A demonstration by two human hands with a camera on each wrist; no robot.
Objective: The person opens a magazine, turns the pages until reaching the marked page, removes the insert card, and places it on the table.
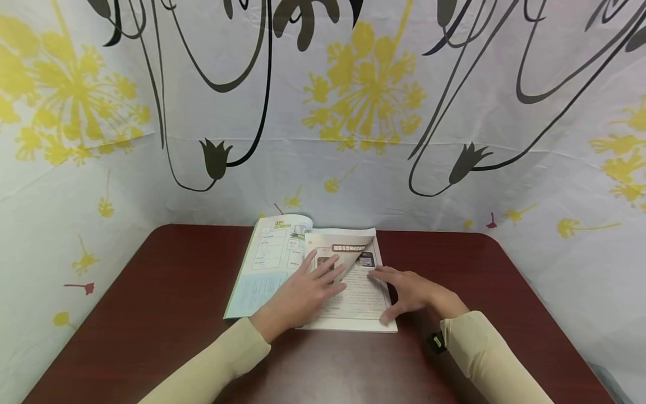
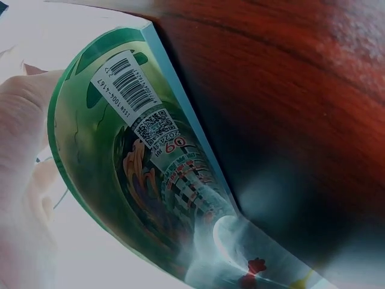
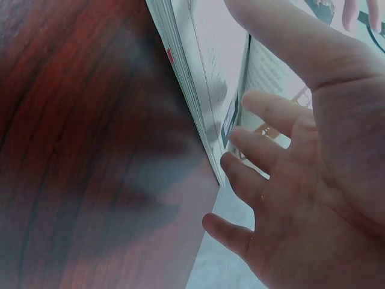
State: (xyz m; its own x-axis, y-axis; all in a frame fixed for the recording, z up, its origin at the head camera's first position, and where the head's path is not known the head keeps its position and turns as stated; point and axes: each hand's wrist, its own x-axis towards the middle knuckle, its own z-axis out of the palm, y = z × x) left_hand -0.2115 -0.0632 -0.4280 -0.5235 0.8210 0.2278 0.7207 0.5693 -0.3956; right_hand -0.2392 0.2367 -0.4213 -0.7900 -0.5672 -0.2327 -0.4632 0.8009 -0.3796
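An open magazine (image 1: 360,306) lies on the table, its left side lifted so that the green cover (image 2: 90,132) with a barcode shows curled in the left wrist view. One page (image 1: 323,241) on the right side stands partly turned, its upper right corner bent over the page beneath. Across this page spreads my left hand (image 1: 308,292), fingers straight and apart. My right hand (image 1: 416,292) is at the magazine's right edge, thumb by the lower corner and fingers over the page. In the right wrist view its fingers (image 3: 240,180) are loosely bent with nothing between them.
The dark red-brown table (image 1: 176,303) extends to both sides of the magazine and in front of it. A white cloth (image 1: 282,185) with yellow and dark plant prints hangs behind the table and along its sides.
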